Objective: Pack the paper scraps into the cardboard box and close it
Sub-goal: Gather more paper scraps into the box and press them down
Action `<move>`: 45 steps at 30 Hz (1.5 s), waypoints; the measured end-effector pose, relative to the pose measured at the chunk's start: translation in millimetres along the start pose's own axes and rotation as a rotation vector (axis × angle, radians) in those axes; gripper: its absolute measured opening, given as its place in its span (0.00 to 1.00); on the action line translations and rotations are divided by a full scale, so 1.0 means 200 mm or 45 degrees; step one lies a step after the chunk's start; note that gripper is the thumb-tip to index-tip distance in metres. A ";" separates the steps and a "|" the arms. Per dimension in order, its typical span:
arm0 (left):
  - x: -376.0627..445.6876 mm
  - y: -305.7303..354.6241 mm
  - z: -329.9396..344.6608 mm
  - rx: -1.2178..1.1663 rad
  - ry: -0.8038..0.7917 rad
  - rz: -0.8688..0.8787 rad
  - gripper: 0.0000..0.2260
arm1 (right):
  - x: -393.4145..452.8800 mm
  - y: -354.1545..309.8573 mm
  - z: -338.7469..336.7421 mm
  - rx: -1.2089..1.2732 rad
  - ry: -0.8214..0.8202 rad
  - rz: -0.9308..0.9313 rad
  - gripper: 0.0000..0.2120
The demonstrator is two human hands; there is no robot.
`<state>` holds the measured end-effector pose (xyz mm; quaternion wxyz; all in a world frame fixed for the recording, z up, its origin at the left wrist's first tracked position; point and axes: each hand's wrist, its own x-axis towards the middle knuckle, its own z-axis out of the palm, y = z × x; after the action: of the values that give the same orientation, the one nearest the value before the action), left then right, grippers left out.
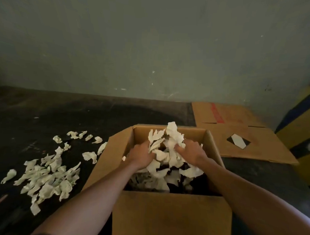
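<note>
An open brown cardboard box (pixel 172 216) stands on the dark floor right in front of me, its flaps folded out. Both my hands are inside its opening. My left hand (pixel 142 156) and my right hand (pixel 191 152) press from either side on a bunch of white paper scraps (pixel 167 147) held between them above the box. More scraps lie in the bottom of the box (pixel 159 180). A large scatter of white paper scraps (pixel 48 177) lies on the floor to the left of the box, with several more further back (pixel 79 135).
A flattened cardboard box (pixel 238 134) with a red tape strip lies on the floor behind and right of the open box. A yellow and blue object (pixel 301 126) stands at the far right. A grey-green wall (pixel 153 47) closes the back.
</note>
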<state>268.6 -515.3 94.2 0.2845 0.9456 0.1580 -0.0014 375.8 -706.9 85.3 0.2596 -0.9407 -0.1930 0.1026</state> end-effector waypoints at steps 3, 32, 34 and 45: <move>0.04 -0.01 0.03 -0.071 -0.239 -0.063 0.37 | 0.05 0.05 0.03 0.036 -0.152 -0.051 0.37; 0.00 -0.05 0.26 0.351 -0.885 -0.057 0.33 | -0.04 0.16 0.34 -0.502 -0.807 -0.034 0.34; -0.01 -0.05 0.27 0.361 -0.891 -0.051 0.32 | -0.05 0.14 0.30 -0.522 -0.804 -0.037 0.32; 0.18 0.03 0.22 0.462 -0.440 -0.075 0.28 | 0.03 0.08 0.23 -0.439 -0.445 0.062 0.31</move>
<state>308.2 -532.8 57.8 0.1325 0.9619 0.1316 -0.1996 372.5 -697.0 38.0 0.0552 -0.9434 -0.2267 0.2355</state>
